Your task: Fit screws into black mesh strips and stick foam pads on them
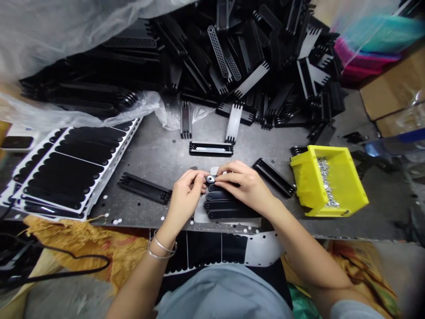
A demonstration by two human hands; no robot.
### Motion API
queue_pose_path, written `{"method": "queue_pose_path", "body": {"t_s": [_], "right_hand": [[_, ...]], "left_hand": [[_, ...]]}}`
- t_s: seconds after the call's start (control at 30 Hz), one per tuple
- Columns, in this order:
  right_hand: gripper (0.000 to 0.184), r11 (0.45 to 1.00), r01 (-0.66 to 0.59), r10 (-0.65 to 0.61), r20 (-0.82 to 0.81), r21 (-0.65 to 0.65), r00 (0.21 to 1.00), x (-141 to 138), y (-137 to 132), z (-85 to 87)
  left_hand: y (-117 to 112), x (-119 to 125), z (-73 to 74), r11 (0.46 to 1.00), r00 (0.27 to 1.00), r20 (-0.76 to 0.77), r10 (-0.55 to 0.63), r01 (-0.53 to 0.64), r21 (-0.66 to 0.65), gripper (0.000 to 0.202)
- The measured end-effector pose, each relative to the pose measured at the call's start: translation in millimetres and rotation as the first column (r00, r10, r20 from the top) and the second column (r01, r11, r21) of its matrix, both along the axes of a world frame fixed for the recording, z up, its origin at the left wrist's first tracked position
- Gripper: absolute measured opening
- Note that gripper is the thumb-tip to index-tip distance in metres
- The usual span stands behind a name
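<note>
Grey shirt front in foreground; left hand and right hand together, fingertips pinching a black strip with a metal eyelet near the bench front edge, above stacked black strips.

**Entry one:** the small dark fitting with the bright ring?
Partly hidden between the left hand and the right hand. Full outline cannot be told.

**Entry two:** the stack of black strips?
Upper end covered by the right hand. Count uncertain.

**Entry three:** the silvery bits in the yellow bin?
Too small to identify singly.

**Entry four:** the heap of black slotted parts?
Cut off by the top edge, lower layers buried. Total unknown.

**Entry five:** the pink tub and teal tub?
Blurred, cut off at the upper right. Contents cannot be told.
</note>
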State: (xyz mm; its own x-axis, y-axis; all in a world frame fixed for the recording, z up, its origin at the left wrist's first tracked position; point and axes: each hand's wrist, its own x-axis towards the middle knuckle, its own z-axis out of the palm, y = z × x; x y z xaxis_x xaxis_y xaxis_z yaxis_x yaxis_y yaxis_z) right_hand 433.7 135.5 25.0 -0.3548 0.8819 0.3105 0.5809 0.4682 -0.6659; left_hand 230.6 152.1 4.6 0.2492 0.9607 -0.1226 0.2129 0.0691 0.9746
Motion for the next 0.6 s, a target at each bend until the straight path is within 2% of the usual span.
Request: {"method": "queue_pose_path", "body": {"t_s": [0.1,0.2,0.33,0.43,0.6], "right_hand": [[0.015,1.000,-0.003,0.003,0.031,0.000,1.000,-1.0,0.6,1.3],[0.014,0.999,0.033,-0.032,0.089,-0.015,0.996,9.8,-4.1,8.5],[0.015,0.967,0.173,-0.168,0.041,-0.188,0.985,42.2,-16.9,16.7],[0.013,0.945,0.241,-0.258,-0.050,-0.221,0.965,58.9,-23.3,12.7],[0.013,0.957,0.215,-0.237,-0.099,-0.194,0.966,61.0,-22.9,1.0]], "left_hand": [[0.7,1.7,-0.8,1.000,1.000,-0.029,0.005,-0.005,-0.003,0.027],[0.6,2.9,-1.5,1.000,0.996,-0.089,0.014,-0.013,0.016,0.024],[1.4,2.8,0.4,0.999,0.992,-0.123,0.008,-0.003,0.042,0.025],[1.8,2.6,1.5,0.999,0.993,-0.118,0.007,-0.002,0.044,0.025],[2.0,2.2,-1.4,1.000,0.992,-0.130,0.001,0.003,0.031,0.026]]}}
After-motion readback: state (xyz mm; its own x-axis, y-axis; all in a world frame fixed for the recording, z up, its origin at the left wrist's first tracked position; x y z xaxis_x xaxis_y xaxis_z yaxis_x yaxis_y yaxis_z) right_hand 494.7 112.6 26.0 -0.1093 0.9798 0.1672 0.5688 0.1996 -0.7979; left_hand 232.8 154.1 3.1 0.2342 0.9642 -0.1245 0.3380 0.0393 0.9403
